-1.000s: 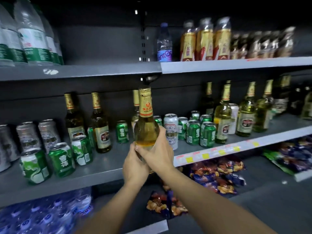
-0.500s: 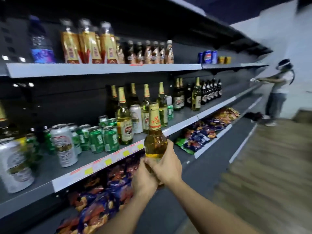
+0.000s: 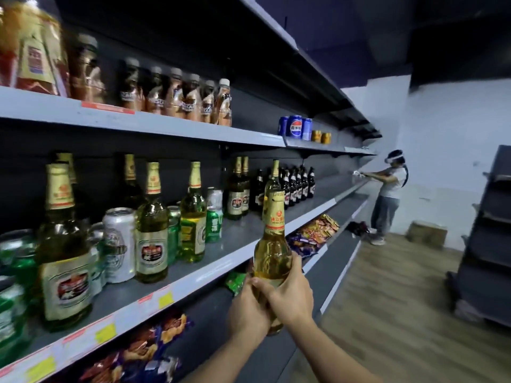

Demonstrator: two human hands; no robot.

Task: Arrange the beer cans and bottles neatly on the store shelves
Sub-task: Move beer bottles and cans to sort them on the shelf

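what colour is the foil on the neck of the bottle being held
Gold, with a red emblem and red band, on the held bottle; the head view shows it.

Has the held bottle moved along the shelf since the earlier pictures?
Yes. The bottle, gripped by both hands, has travelled rightward along the middle shelf, past the green cans.

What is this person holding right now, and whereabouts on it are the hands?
A gold-labelled beer bottle, held upright in front of the shelf. Both the left hand and the right hand grip its lower body, near the base.
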